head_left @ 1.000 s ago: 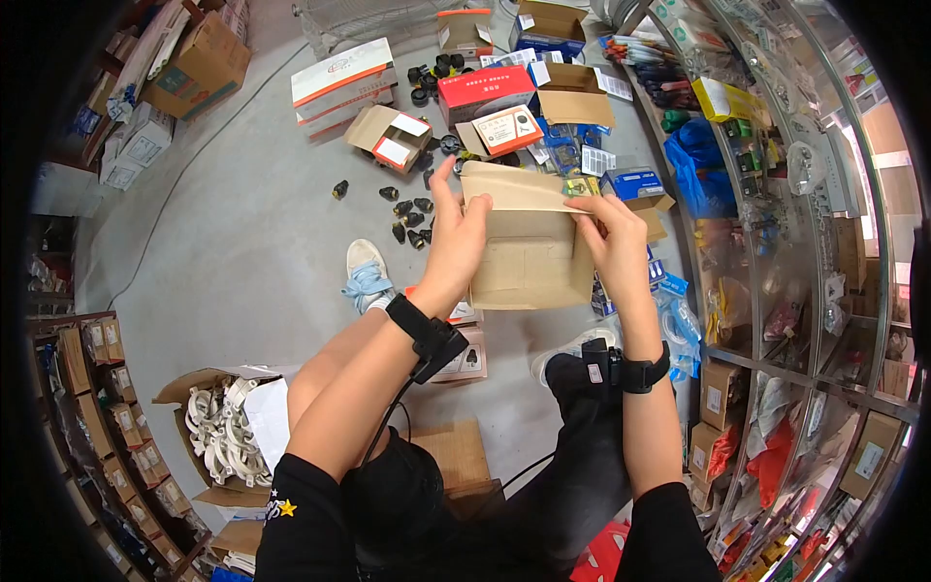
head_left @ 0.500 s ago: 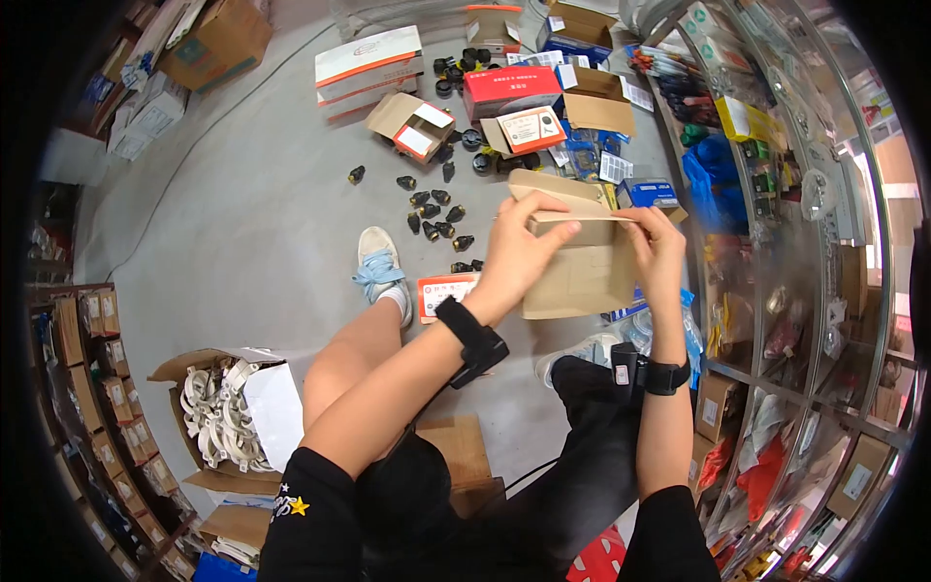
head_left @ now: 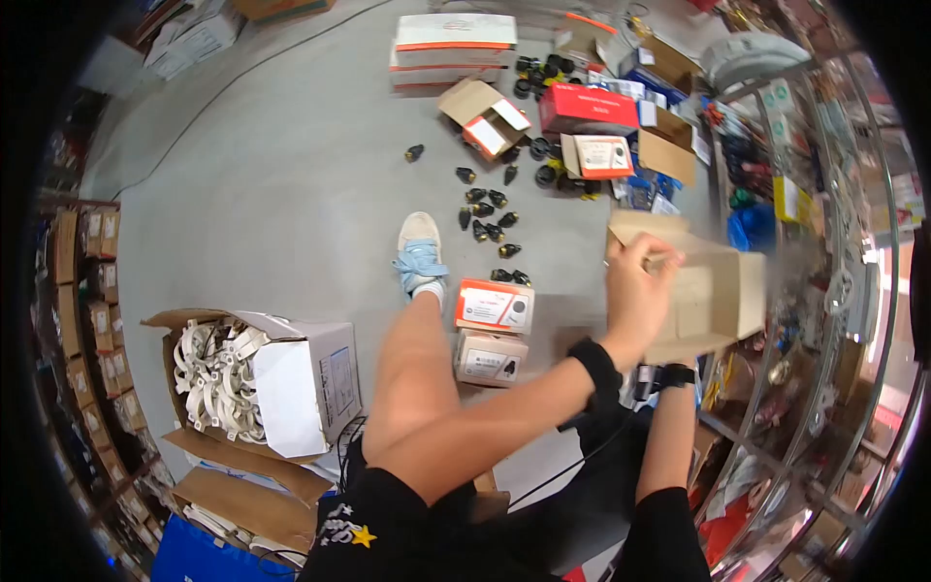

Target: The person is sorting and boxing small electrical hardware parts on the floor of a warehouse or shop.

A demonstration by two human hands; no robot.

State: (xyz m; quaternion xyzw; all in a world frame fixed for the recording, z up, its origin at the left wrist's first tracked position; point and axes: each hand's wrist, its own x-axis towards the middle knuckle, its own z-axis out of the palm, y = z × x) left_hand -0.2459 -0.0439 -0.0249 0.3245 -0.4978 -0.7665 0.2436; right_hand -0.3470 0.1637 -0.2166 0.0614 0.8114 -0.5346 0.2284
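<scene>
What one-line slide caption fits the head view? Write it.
Seated on a shop floor, a person's left hand grips a brown cardboard box beside stocked shelves; the right hand is hidden behind it.

Left hand (head_left: 635,291) raised, fingers curled in a grip, forearm crossing the body; right hand hidden, wrist upright beneath.

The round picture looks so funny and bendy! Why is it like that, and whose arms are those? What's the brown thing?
The camera sits on a person's head and looks down, and its wide lens bends everything round. The arms are that person's own. The left hand grips a plain brown cardboard box; the right hand is hidden behind it, so only its wrist shows. On the grey floor lie small black parts, an orange-and-white flat box, a red box and a white carton of white rings.
</scene>
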